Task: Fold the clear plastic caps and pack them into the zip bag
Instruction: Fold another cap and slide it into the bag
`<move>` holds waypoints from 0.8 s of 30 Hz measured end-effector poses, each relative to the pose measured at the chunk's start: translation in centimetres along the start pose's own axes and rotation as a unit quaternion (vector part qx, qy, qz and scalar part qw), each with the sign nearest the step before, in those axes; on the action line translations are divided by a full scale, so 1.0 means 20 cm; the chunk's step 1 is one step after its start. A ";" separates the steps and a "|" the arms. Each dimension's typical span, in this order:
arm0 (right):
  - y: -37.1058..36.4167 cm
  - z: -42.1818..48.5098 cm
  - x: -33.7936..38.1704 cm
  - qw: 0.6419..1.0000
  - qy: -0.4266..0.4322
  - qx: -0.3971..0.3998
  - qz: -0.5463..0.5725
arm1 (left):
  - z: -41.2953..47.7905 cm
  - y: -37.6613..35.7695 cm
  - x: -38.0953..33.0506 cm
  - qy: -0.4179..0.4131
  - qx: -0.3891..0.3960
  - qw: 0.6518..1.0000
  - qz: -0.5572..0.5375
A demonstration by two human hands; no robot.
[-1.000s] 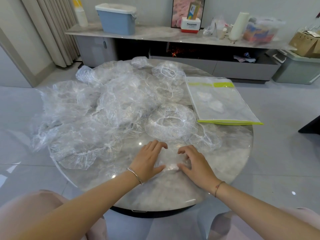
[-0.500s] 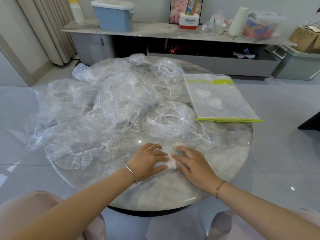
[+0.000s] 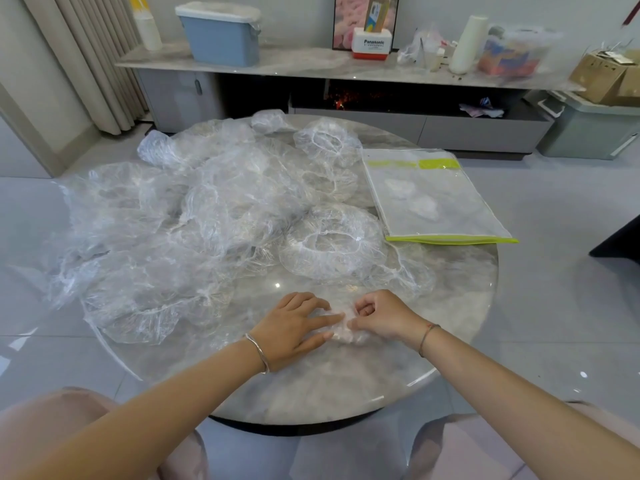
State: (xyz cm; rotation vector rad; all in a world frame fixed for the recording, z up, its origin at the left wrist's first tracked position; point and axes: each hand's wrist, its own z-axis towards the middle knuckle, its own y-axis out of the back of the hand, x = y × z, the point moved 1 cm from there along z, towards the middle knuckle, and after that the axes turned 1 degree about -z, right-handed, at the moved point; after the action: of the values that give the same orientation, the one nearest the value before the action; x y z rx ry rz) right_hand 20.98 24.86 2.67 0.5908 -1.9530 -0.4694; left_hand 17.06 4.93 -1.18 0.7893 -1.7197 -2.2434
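A small folded clear plastic cap (image 3: 341, 332) lies bunched on the round marble table (image 3: 450, 306) between my hands. My left hand (image 3: 294, 327) presses it flat with straight fingers. My right hand (image 3: 382, 315) has its fingers curled and pinches the cap's right side. A big heap of loose clear caps (image 3: 194, 230) covers the left and far part of the table, with one ring-shaped cap (image 3: 332, 244) nearest my hands. The zip bag (image 3: 433, 199), clear with a lime green edge, lies flat at the right with a few folded caps inside.
Behind the table runs a low sideboard (image 3: 311, 64) with a blue bin (image 3: 221, 36), a white roll and boxes. A grey bin (image 3: 588, 129) stands on the floor at the right. Grey floor tiles surround the table.
Both hands have drawn together over the cap, squeezing it into a smaller bundle. My right hand went from flat fingers to curled, pinching fingers.
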 end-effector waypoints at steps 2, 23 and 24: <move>0.01 -0.01 -0.02 1.000 0.018 -0.004 0.008 | 0.01 0.00 0.00 -0.006 0.008 1.000 -0.019; 0.79 0.01 -0.22 0.945 0.088 -0.201 0.240 | 0.94 0.15 0.02 0.078 -0.160 0.974 -0.138; 0.82 0.02 -0.26 0.948 0.093 -0.223 0.209 | 1.00 0.14 0.02 0.074 -0.142 0.978 -0.132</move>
State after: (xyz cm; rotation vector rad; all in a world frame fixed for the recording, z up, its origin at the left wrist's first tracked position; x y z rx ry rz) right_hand 19.28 41.24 7.87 -0.0699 -1.6538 -0.5392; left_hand 5.74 20.42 4.79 1.1361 -1.2525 -2.4527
